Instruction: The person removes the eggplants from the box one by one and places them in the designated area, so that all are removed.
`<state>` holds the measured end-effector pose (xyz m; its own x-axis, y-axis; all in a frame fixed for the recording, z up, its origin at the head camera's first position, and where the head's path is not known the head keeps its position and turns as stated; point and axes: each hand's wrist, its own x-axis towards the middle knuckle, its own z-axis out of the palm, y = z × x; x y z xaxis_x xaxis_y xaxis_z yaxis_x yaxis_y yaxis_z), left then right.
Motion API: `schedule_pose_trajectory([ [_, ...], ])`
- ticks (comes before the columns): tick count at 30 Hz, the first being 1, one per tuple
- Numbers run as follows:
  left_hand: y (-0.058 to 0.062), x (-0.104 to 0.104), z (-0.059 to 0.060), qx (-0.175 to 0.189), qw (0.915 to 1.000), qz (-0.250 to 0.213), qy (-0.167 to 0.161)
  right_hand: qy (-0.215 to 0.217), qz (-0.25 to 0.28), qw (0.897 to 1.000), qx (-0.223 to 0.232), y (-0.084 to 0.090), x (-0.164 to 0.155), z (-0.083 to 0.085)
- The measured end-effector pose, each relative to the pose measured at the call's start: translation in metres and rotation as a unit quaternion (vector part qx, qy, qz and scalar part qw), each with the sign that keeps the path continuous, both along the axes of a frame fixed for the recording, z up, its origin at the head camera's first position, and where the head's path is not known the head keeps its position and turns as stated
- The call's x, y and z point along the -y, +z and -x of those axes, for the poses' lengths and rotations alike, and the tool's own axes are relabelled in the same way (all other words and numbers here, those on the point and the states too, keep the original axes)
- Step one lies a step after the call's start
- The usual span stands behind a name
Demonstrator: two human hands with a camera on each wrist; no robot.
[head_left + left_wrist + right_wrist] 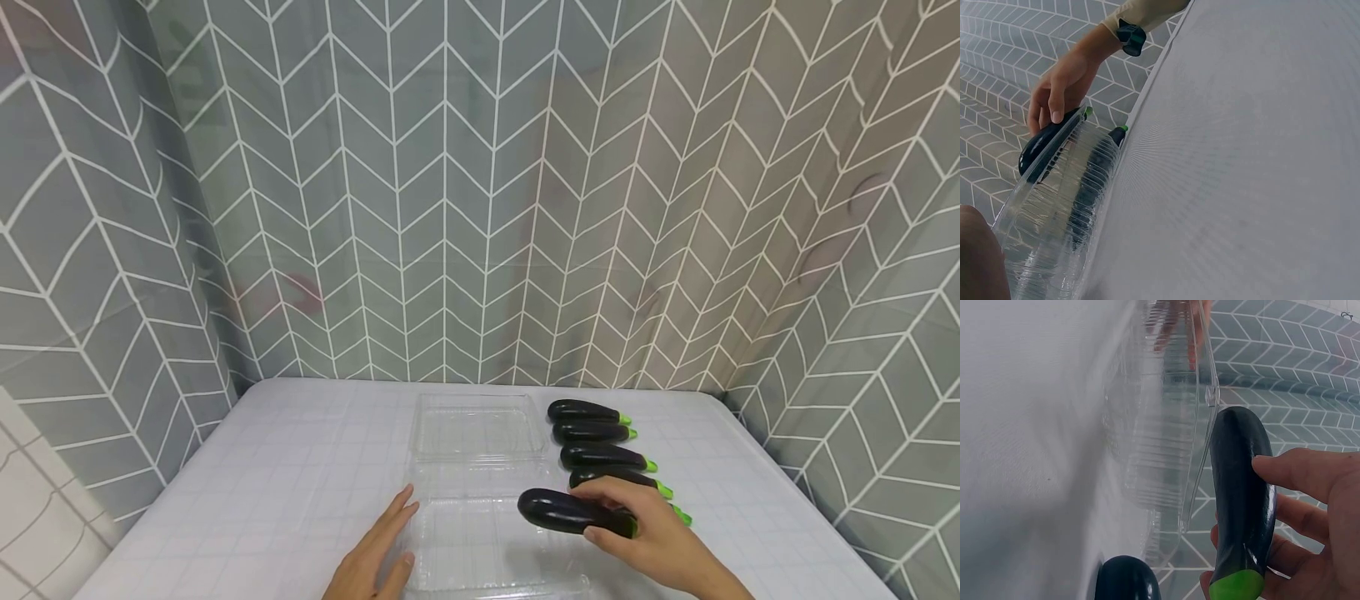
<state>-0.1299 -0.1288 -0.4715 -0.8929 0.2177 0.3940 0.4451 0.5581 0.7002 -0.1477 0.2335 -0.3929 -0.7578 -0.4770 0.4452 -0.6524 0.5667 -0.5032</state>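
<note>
My right hand pinches a dark eggplant between thumb and fingers, its rounded end pointing left. In the head view the eggplant overlaps the right side of a clear plastic clamshell container, whose lid lies folded back. From the right wrist view, the held eggplant hangs right at the container's rim, green stem end nearest the hand. At the container's left edge, my left hand rests with fingers extended and holds nothing. The container's transparent ribbed wall fills much of the left wrist view.
Several more eggplants with green stem ends lie in a column to the right of the container. A white cloth covers the table. Grey curtains with a white chevron pattern stand behind and at both sides.
</note>
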Motion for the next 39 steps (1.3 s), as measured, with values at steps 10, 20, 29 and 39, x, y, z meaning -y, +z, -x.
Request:
schedule_pose_trajectory([
  [10, 0.004, 0.002, -0.002, 0.038, 0.9992, 0.004, -0.008, -0.007, -0.009, 0.999, -0.036, -0.001, -0.010, -0.002],
  [20, 0.007, 0.003, -0.001, 0.066, 0.9977, -0.003, -0.009, -0.011, -0.009, 0.999, -0.043, -0.004, -0.020, -0.004],
  [29, 0.003, 0.001, -0.001, 0.008, 0.9998, 0.014, -0.012, -0.027, -0.005, 1.000, -0.007, -0.007, -0.031, -0.004],
  [39, 0.007, 0.001, -0.001, 0.066, 0.9978, 0.002, -0.007, -0.022, 0.007, 1.000, 0.013, -0.006, -0.041, -0.005],
])
